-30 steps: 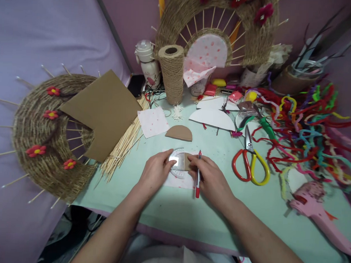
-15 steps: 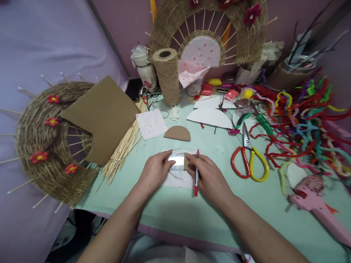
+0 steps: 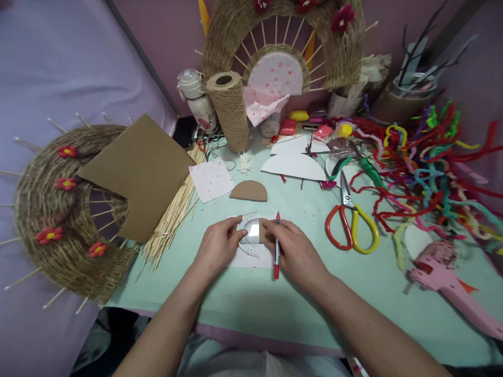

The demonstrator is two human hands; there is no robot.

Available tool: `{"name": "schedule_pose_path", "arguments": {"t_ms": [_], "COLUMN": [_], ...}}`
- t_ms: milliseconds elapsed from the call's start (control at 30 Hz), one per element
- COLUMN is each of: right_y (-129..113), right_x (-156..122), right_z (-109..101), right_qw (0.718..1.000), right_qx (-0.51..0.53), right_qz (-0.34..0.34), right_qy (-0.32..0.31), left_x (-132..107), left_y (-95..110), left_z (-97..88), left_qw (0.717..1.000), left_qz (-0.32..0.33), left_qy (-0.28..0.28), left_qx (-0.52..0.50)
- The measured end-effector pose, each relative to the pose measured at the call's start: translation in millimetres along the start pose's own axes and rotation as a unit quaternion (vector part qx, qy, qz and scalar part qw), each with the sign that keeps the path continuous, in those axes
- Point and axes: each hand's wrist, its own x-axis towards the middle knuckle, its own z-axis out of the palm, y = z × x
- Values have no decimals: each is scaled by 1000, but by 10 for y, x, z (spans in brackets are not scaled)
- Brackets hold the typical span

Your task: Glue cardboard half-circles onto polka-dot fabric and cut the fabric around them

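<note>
My left hand (image 3: 216, 242) pinches the left edge of a clear protractor (image 3: 249, 248), thumb on top. A small brown cardboard piece (image 3: 263, 237) shows at the protractor's right side, and both lie over patterned white paper (image 3: 251, 262). My right hand (image 3: 299, 248) holds a red-ended pen (image 3: 277, 250) between its fingers, roughly upright in view, while the fingertips press on the cardboard piece. Just beyond the hands rests a brown cardboard half-circle (image 3: 248, 191). The underside of the protractor and some of the fingers are hidden.
Scissors (image 3: 349, 219) lie to the right, near tangled pipe cleaners (image 3: 434, 167) and a pink glue gun (image 3: 450, 289). At left are thin sticks (image 3: 171, 224), a cardboard sheet (image 3: 145, 168) and a woven fan (image 3: 48, 203). A twine spool (image 3: 231, 113) stands behind.
The whole view has shifted slightly, so things appear a little further left. Both hands keep their hold, and the protractor and pen look almost unchanged relative to them.
</note>
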Motion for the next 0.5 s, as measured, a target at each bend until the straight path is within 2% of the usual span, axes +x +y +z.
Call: {"name": "schedule_pose_path", "arguments": {"t_ms": [500], "right_y": [13], "right_x": [2], "right_z": [4], "right_qw": [1000], "right_qx": [-4], "right_qz": [3], "right_qy": [-4], "left_x": [-13], "left_y": [17], "left_z": [16], "left_qw": [1000], "left_qz": [0], "left_qy": [10], "left_qx": [11]}}
